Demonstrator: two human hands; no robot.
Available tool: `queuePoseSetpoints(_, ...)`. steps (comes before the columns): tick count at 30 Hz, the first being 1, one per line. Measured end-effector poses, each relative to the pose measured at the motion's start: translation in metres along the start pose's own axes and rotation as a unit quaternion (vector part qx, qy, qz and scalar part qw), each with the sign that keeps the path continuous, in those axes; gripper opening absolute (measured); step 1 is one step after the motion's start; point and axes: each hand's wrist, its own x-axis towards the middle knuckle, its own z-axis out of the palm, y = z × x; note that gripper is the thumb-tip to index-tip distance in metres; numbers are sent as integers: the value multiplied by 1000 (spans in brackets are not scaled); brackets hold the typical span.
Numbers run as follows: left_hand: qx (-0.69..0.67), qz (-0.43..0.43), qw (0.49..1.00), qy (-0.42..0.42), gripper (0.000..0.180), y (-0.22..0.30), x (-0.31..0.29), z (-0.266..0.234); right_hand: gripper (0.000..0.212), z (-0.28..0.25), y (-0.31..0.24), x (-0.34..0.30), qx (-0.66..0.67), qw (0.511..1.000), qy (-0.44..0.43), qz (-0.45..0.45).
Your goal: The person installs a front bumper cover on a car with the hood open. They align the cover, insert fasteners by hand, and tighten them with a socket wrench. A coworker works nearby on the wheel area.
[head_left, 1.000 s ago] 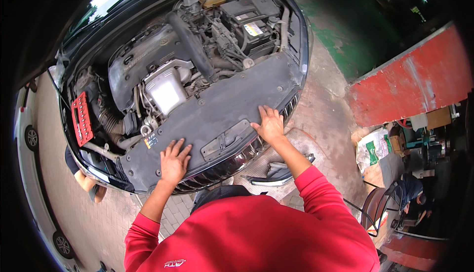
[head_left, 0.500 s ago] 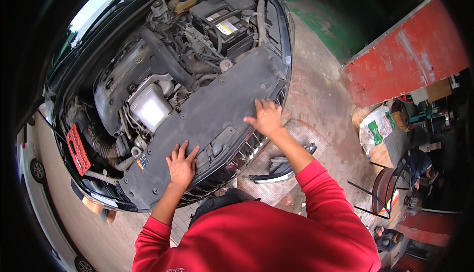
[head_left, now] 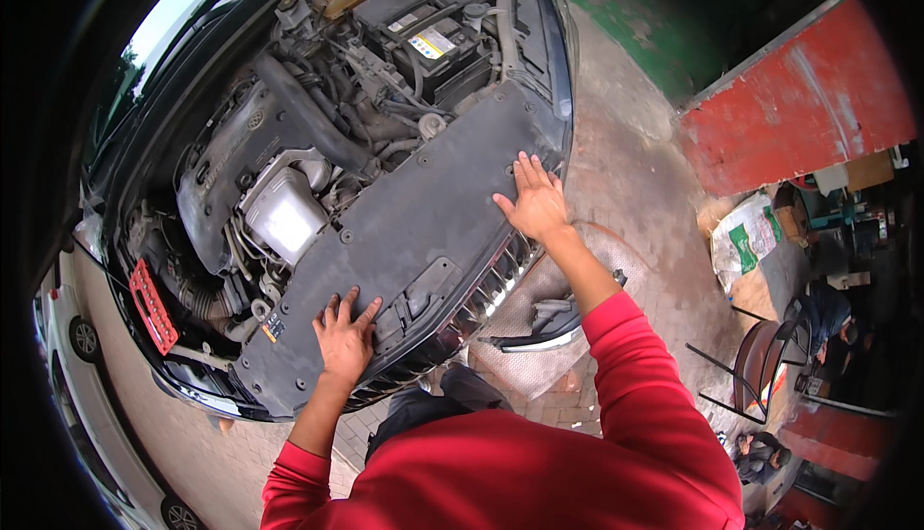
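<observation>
A dark grey radiator cover panel [head_left: 416,205] lies across the front of a car's engine bay, with round fasteners along its edges. My left hand [head_left: 345,339] rests on its near left part with fingers spread, beside a recessed section. Flat on the panel's right part, near the front edge, is my right hand [head_left: 535,201], its fingers stretched out. Neither hand holds anything. Below the panel's edge runs the chrome-barred grille [head_left: 489,291]. Behind the panel sit the engine cover [head_left: 231,150], a shiny metal heat shield [head_left: 286,222] and the battery [head_left: 438,49].
A red tool tray [head_left: 152,307] stands at the bay's left side. On the floor, a headlight-like part [head_left: 549,326] lies on a mat [head_left: 616,260]. To the right are a red panel [head_left: 799,97], a chair [head_left: 756,366] and other people. Another car [head_left: 82,376] is parked at left.
My right hand has slid slightly right and up along the panel. My left hand has shifted a little left and down. The view has moved slightly.
</observation>
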Motion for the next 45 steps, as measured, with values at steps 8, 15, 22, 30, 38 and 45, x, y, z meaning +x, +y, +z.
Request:
queuePoseSetpoints(8, -21, 8, 1000, 1, 53, -5, -5, 8, 88, 13, 4, 1, -12, 999, 17, -24)
queuePoseSetpoints(15, 13, -15, 1000, 5, 52, -9, -13, 12, 88, 13, 6, 10, 3, 1000, 0, -22)
queuePoseSetpoints(22, -19, -179, 975, 130, 39, -41, -125, 4, 85, 9, 5, 14, -14, 998, -66, 18)
queuePoseSetpoints(30, 2, -260, 955, 145, 42, -94, -252, 35, 66, 6, -86, -27, 38, 990, 79, -110)
queuePoseSetpoints(38, -23, -203, 974, 97, 54, -120, -266, 26, 54, 48, -353, -211, 133, 881, -65, -449)
queuePoseSetpoints(45, -170, -121, 966, 152, 52, -193, -332, 31, 57, 86, -475, -292, 93, 892, -39, -441)
